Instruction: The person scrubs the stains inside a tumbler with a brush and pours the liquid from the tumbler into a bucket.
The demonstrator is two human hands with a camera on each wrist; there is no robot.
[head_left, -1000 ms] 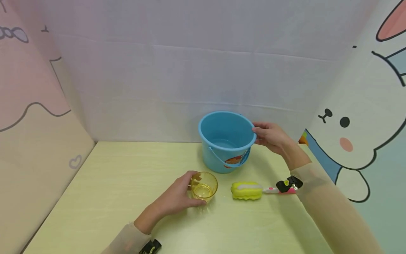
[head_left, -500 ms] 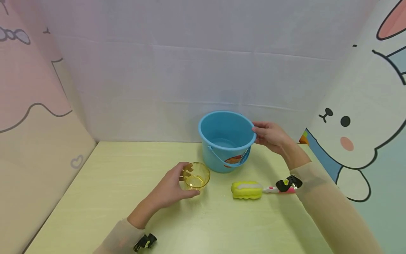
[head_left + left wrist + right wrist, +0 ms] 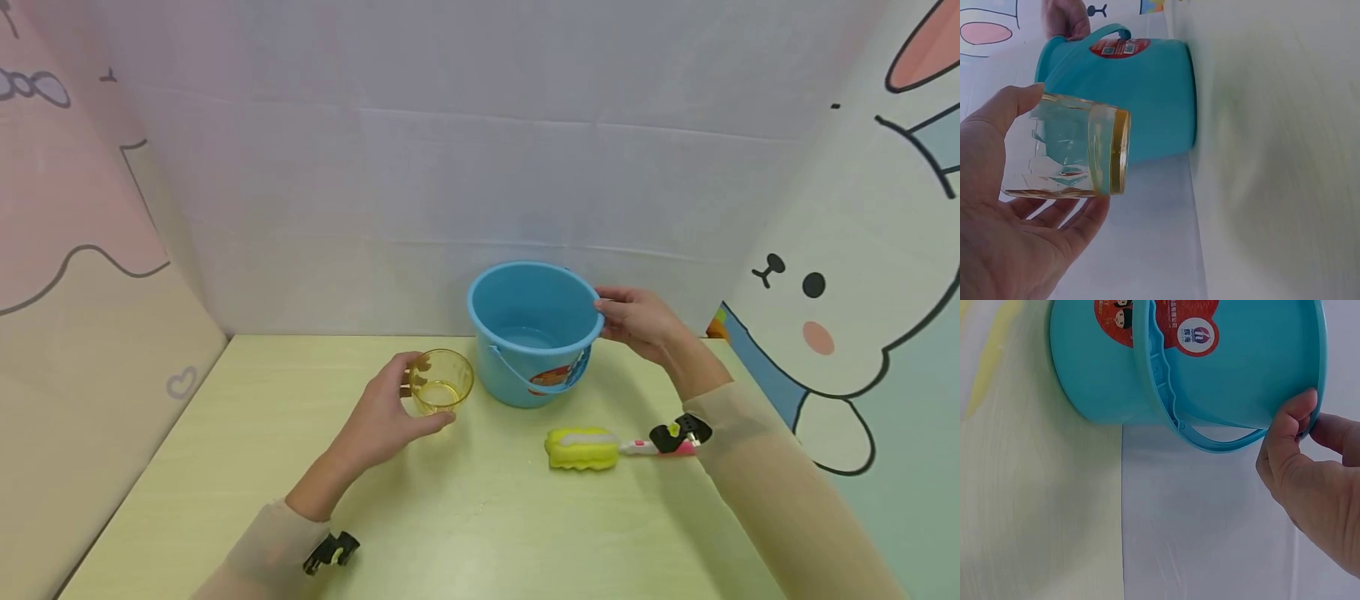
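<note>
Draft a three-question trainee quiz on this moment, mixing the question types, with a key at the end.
1. Fill in the blank: the left hand holds the amber glass, while the right hand grips the blue bucket by its ____.

2. True or false: the amber glass is inside the blue bucket.

3. Multiple choice: which of these lies on the table, in neither hand?
A) the amber glass
B) the brush with the yellow sponge head
C) the blue bucket

Key:
1. rim
2. False: it is held outside the bucket, clear of the table.
3. B
</note>
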